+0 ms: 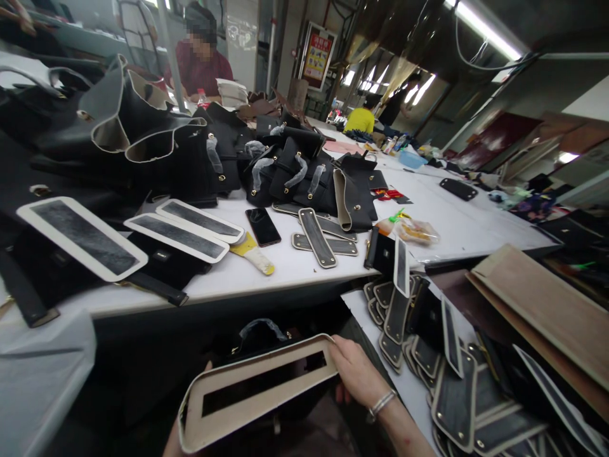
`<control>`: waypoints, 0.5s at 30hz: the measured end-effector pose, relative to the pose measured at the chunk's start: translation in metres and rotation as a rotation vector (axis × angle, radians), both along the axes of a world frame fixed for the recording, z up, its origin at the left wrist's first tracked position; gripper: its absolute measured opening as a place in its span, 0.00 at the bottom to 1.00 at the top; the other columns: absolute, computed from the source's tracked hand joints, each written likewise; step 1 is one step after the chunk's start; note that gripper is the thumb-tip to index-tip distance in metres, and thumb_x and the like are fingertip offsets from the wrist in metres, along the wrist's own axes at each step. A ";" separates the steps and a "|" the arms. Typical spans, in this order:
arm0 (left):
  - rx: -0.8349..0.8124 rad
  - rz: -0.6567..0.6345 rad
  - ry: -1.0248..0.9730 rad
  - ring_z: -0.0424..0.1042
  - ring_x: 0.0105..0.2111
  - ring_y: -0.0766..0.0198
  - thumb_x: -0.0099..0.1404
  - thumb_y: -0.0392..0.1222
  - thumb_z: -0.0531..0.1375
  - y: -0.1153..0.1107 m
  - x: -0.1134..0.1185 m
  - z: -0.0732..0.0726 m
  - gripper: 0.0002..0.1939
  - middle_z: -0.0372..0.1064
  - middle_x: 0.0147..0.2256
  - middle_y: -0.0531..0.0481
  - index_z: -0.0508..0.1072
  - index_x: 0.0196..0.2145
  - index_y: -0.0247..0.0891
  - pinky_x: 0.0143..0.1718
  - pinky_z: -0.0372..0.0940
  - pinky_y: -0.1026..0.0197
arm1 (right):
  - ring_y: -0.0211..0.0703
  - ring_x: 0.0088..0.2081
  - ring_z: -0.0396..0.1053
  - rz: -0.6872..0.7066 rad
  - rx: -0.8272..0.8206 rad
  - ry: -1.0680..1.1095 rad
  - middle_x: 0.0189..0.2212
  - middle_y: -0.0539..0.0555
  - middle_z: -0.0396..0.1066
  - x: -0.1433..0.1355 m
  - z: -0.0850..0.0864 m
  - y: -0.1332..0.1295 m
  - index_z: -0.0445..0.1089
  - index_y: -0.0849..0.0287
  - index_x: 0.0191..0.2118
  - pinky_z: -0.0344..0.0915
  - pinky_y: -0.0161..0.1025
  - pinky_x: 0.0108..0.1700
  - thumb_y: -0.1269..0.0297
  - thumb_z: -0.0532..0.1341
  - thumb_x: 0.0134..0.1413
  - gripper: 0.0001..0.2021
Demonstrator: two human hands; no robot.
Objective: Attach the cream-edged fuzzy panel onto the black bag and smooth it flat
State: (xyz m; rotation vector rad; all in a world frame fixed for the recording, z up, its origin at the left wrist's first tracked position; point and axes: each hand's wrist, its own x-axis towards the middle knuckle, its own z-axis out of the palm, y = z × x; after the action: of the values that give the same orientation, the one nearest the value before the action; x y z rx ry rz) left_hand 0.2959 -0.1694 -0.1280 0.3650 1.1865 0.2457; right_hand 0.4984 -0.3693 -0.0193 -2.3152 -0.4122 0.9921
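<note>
In front of me I hold a black handbag body, tilted so its beige underside faces me, with a long dark rectangular opening in it. A plastic-wrapped handle with metal fittings shows on its far side. My right hand, with a bracelet at the wrist, is closed around the right end of the bag. My left hand is mostly hidden behind the bag's left end; a fingertip shows over the edge and the forearm below, consistent with a grip on that side.
Black handbags crowd the white table, with pale-rimmed panels, a phone and a yellow-and-white scraper-like tool. Studded black base pieces pile up at my right beside brown boards. A person sits beyond the table.
</note>
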 end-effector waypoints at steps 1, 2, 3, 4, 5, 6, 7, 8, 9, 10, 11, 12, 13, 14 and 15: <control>0.017 0.010 -0.012 0.66 0.55 0.41 0.54 0.51 0.66 -0.002 0.000 -0.001 0.30 0.75 0.46 0.46 0.71 0.53 0.41 0.57 0.62 0.44 | 0.40 0.14 0.68 -0.009 0.023 0.039 0.17 0.45 0.61 0.001 -0.002 -0.001 0.60 0.56 0.32 0.53 0.30 0.13 0.59 0.42 0.63 0.14; 0.041 0.019 -0.024 0.65 0.56 0.41 0.53 0.52 0.66 -0.003 -0.001 -0.003 0.30 0.75 0.47 0.47 0.71 0.52 0.41 0.57 0.61 0.44 | 0.40 0.14 0.68 -0.018 0.048 0.070 0.16 0.45 0.61 0.002 -0.004 -0.002 0.61 0.57 0.32 0.54 0.29 0.13 0.57 0.43 0.63 0.14; 0.070 0.029 -0.033 0.63 0.57 0.41 0.52 0.53 0.66 -0.005 -0.002 -0.005 0.30 0.75 0.47 0.47 0.71 0.52 0.41 0.58 0.61 0.44 | 0.40 0.14 0.68 -0.028 0.073 0.090 0.16 0.45 0.62 0.001 -0.006 -0.002 0.62 0.57 0.34 0.55 0.29 0.13 0.56 0.44 0.63 0.15; 0.101 0.037 -0.038 0.62 0.58 0.42 0.51 0.53 0.66 -0.006 -0.003 -0.007 0.30 0.74 0.48 0.47 0.72 0.51 0.41 0.60 0.59 0.44 | 0.39 0.15 0.67 -0.041 0.098 0.096 0.17 0.45 0.63 0.000 -0.008 -0.003 0.63 0.58 0.35 0.56 0.29 0.13 0.54 0.46 0.62 0.15; 0.128 0.041 -0.037 0.60 0.59 0.42 0.51 0.53 0.66 -0.006 -0.004 -0.009 0.29 0.74 0.49 0.47 0.72 0.50 0.40 0.61 0.56 0.45 | 0.39 0.16 0.68 -0.054 0.120 0.087 0.19 0.46 0.64 -0.003 -0.009 -0.005 0.64 0.58 0.36 0.58 0.30 0.15 0.53 0.47 0.62 0.16; 0.145 0.040 -0.032 0.58 0.61 0.42 0.51 0.52 0.66 -0.006 -0.005 -0.012 0.29 0.73 0.49 0.47 0.72 0.50 0.40 0.63 0.53 0.45 | 0.39 0.18 0.68 -0.081 0.147 0.069 0.21 0.47 0.66 -0.007 -0.010 -0.006 0.65 0.59 0.37 0.59 0.30 0.16 0.51 0.48 0.61 0.17; 0.157 0.037 -0.027 0.56 0.62 0.42 0.51 0.52 0.66 -0.006 -0.006 -0.015 0.29 0.73 0.50 0.47 0.72 0.49 0.40 0.64 0.50 0.45 | 0.39 0.20 0.68 -0.118 0.184 0.049 0.23 0.48 0.67 -0.012 -0.011 -0.008 0.67 0.59 0.38 0.61 0.30 0.18 0.50 0.50 0.61 0.18; 0.164 0.034 -0.022 0.54 0.62 0.42 0.51 0.53 0.66 -0.005 -0.007 -0.018 0.28 0.72 0.50 0.46 0.73 0.49 0.40 0.65 0.47 0.44 | 0.40 0.23 0.69 -0.165 0.231 0.034 0.24 0.49 0.68 -0.018 -0.012 -0.011 0.68 0.60 0.40 0.62 0.31 0.20 0.49 0.52 0.59 0.18; 0.169 0.030 -0.019 0.53 0.63 0.42 0.51 0.53 0.66 -0.005 -0.008 -0.020 0.28 0.72 0.51 0.46 0.73 0.49 0.40 0.66 0.44 0.44 | 0.40 0.25 0.69 -0.215 0.285 0.032 0.26 0.50 0.69 -0.023 -0.013 -0.013 0.68 0.61 0.42 0.64 0.31 0.22 0.49 0.55 0.58 0.19; 0.181 0.027 -0.022 0.52 0.63 0.41 0.51 0.54 0.66 -0.004 -0.009 -0.021 0.28 0.72 0.51 0.46 0.73 0.48 0.40 0.67 0.41 0.43 | 0.41 0.27 0.69 -0.261 0.335 0.042 0.27 0.51 0.70 -0.028 -0.013 -0.015 0.69 0.61 0.44 0.65 0.32 0.24 0.49 0.57 0.57 0.20; 0.204 0.025 -0.025 0.51 0.64 0.42 0.51 0.54 0.66 -0.004 -0.009 -0.022 0.28 0.72 0.51 0.47 0.73 0.48 0.40 0.67 0.40 0.43 | 0.42 0.28 0.69 -0.300 0.372 0.062 0.28 0.51 0.70 -0.033 -0.014 -0.016 0.69 0.62 0.46 0.65 0.33 0.25 0.49 0.58 0.56 0.21; 0.231 0.025 -0.026 0.50 0.64 0.42 0.51 0.55 0.66 -0.004 -0.010 -0.022 0.28 0.72 0.51 0.47 0.73 0.48 0.40 0.67 0.39 0.44 | 0.42 0.28 0.69 -0.326 0.387 0.082 0.28 0.51 0.70 -0.036 -0.014 -0.017 0.68 0.63 0.48 0.64 0.33 0.24 0.49 0.59 0.55 0.22; 0.254 0.025 -0.024 0.50 0.64 0.43 0.50 0.55 0.66 -0.005 -0.010 -0.021 0.29 0.72 0.51 0.49 0.73 0.49 0.41 0.67 0.39 0.45 | 0.43 0.27 0.69 -0.334 0.379 0.092 0.27 0.51 0.70 -0.038 -0.013 -0.017 0.68 0.63 0.49 0.64 0.34 0.24 0.50 0.57 0.56 0.23; 0.269 0.022 -0.018 0.50 0.64 0.44 0.50 0.56 0.66 -0.005 -0.011 -0.019 0.30 0.73 0.51 0.51 0.72 0.50 0.43 0.67 0.41 0.46 | 0.43 0.26 0.68 -0.330 0.359 0.086 0.26 0.51 0.70 -0.039 -0.013 -0.016 0.68 0.64 0.50 0.63 0.34 0.23 0.50 0.55 0.58 0.23; 0.275 0.020 -0.009 0.51 0.64 0.44 0.50 0.56 0.66 -0.006 -0.011 -0.017 0.31 0.73 0.51 0.53 0.72 0.51 0.46 0.67 0.44 0.45 | 0.44 0.25 0.69 -0.313 0.341 0.065 0.25 0.51 0.70 -0.039 -0.012 -0.015 0.69 0.64 0.50 0.63 0.35 0.23 0.51 0.53 0.60 0.22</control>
State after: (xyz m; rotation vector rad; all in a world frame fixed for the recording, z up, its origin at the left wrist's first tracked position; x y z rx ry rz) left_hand 0.2845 -0.1757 -0.1448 0.5920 1.1497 0.4298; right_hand 0.4597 -0.3845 -0.0313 -1.9598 -0.1676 0.7731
